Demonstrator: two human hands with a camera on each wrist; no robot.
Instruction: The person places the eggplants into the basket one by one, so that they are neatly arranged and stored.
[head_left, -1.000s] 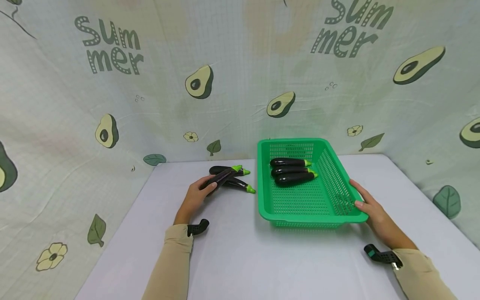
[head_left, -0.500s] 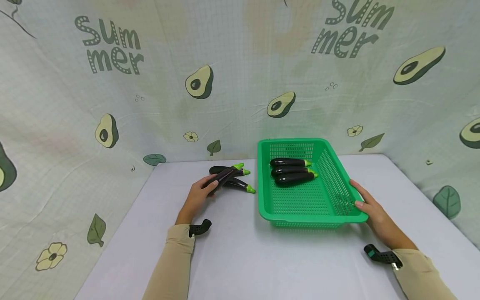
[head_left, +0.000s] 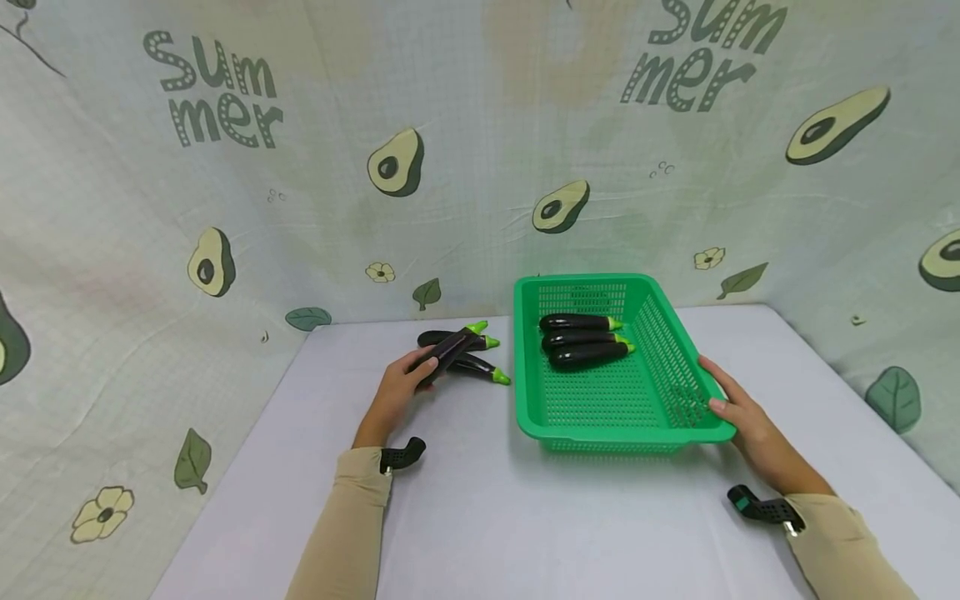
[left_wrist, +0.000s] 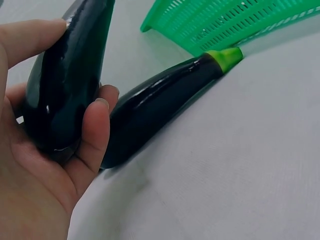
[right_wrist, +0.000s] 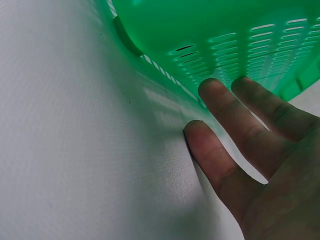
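While the left hand (head_left: 396, 392) grips one eggplant (head_left: 450, 350) round its fat end, slanted above two others (head_left: 477, 367) on the surface (head_left: 465, 517), I'd lift straight up so those don't roll. Right hand (head_left: 759, 432) pinches the green basket (head_left: 615, 436) by its right rim, three eggplants (head_left: 588, 357) inside; light hold should do.

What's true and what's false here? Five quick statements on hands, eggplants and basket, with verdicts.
1. The left hand holds an eggplant. True.

2. The basket contains five eggplants. False: three eggplants lie in it.

3. Two other eggplants lie on the table, outside the basket. True.

4. The right hand is on the basket's far left corner. False: it is at the near right corner.

5. In the head view, all the stems in the basket point left. False: they point right.
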